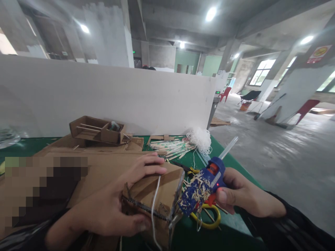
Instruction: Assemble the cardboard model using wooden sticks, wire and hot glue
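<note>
My left hand [117, 205] is wrapped round a small cardboard box piece [159, 198], fingers on top and thumb along its dark glued front edge; a white string hangs over it. My right hand [240, 197] grips a blue hot glue gun [206, 184] crusted with dried glue strands. A clear glue stick pokes out of the gun's back. The gun's nozzle points at the cardboard's right edge, about touching it.
Yellow-handled scissors [209, 218] lie under the gun on the green table [227, 160]. Behind are a bundle of wooden sticks [172, 146], a white thread tangle [200, 139], flat cardboard sheets [104, 157], a small cardboard structure [96, 129] and a white partition [104, 94].
</note>
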`<action>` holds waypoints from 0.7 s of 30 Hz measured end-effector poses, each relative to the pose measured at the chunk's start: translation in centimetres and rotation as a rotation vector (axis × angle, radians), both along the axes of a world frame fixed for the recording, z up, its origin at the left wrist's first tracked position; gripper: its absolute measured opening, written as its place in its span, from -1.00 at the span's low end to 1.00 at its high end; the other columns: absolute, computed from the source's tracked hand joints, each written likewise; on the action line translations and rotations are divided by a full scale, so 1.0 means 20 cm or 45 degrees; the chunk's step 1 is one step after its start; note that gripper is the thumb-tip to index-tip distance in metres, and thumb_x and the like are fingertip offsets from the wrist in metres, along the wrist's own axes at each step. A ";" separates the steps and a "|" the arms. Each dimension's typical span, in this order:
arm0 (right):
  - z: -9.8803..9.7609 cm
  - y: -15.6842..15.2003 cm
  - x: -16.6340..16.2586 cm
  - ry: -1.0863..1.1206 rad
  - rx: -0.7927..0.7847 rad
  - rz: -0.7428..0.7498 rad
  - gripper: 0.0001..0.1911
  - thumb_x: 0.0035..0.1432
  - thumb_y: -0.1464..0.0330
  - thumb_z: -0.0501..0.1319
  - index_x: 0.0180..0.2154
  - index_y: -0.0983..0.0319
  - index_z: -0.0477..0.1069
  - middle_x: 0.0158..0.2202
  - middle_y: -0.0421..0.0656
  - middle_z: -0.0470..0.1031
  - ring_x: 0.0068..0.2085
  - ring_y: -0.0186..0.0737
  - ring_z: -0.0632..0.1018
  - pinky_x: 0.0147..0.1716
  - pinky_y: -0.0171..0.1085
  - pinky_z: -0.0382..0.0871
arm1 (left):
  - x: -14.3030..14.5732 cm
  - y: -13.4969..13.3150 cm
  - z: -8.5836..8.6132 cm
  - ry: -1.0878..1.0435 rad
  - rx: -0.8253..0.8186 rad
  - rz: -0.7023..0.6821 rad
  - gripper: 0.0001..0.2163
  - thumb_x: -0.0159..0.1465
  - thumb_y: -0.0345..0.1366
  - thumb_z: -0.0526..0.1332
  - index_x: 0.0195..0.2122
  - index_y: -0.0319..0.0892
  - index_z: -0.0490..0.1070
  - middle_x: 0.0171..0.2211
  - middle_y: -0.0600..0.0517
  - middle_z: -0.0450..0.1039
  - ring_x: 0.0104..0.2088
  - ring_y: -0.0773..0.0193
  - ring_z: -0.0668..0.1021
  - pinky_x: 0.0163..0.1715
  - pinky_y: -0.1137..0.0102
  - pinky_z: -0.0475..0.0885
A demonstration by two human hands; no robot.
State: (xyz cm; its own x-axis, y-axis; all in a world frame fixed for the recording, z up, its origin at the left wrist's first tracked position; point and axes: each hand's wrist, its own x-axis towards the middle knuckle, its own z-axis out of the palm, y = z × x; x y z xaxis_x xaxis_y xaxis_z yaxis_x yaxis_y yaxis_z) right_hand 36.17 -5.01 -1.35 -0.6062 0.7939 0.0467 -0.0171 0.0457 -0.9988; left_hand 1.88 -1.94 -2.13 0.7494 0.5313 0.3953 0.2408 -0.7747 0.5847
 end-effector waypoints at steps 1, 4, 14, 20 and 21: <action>0.00 0.00 0.00 -0.004 0.000 0.000 -0.56 0.27 0.04 0.40 -0.40 0.26 0.45 -0.59 -0.33 0.34 -0.61 -0.49 0.24 -0.63 -0.41 0.02 | 0.00 0.00 0.00 0.002 0.001 0.004 -0.22 0.25 -0.06 0.48 0.43 0.22 0.16 0.45 -0.01 0.19 0.50 -0.26 0.14 0.46 -0.21 0.12; 0.01 -0.01 -0.01 -0.018 0.001 -0.006 -0.57 0.27 0.03 0.40 -0.36 0.27 0.47 -0.58 -0.33 0.35 -0.61 -0.49 0.23 -0.64 -0.40 0.00 | 0.00 0.00 0.00 0.008 -0.009 0.011 -0.24 0.26 -0.05 0.47 0.43 0.22 0.17 0.46 -0.01 0.18 0.50 -0.27 0.14 0.45 -0.21 0.13; -0.04 0.00 0.03 -0.038 -0.001 -0.044 -0.52 0.25 -0.01 0.39 -0.39 0.27 0.45 -0.60 -0.33 0.34 -0.62 -0.49 0.25 -0.64 -0.41 0.02 | 0.00 0.00 0.01 0.011 -0.035 -0.006 -0.24 0.25 -0.02 0.47 0.42 0.24 0.18 0.46 0.00 0.16 0.51 -0.28 0.11 0.45 -0.22 0.13; -0.06 0.01 0.04 -0.007 -0.025 -0.013 -0.53 0.23 0.00 0.41 -0.34 0.28 0.47 -0.61 -0.33 0.35 -0.63 -0.50 0.27 -0.66 -0.44 0.04 | 0.01 -0.02 0.02 0.015 -0.029 0.002 -0.23 0.24 -0.08 0.48 0.42 0.26 0.16 0.45 0.01 0.18 0.50 -0.25 0.12 0.45 -0.26 0.11; -0.06 0.01 0.04 -0.011 -0.019 -0.008 -0.53 0.24 0.00 0.41 -0.35 0.29 0.47 -0.62 -0.33 0.34 -0.64 -0.50 0.27 -0.66 -0.44 0.03 | 0.01 -0.01 0.02 0.016 -0.032 0.003 -0.23 0.25 -0.08 0.48 0.42 0.26 0.16 0.46 0.01 0.17 0.50 -0.26 0.11 0.45 -0.26 0.11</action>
State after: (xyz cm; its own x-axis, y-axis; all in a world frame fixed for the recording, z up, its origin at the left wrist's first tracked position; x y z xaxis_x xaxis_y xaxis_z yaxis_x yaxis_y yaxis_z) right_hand 36.93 -4.75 -2.51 -0.6013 0.7985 0.0299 -0.0084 0.0310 -0.9995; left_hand 2.07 -2.22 -1.83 0.7528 0.5427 0.3725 0.2501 -0.7593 0.6007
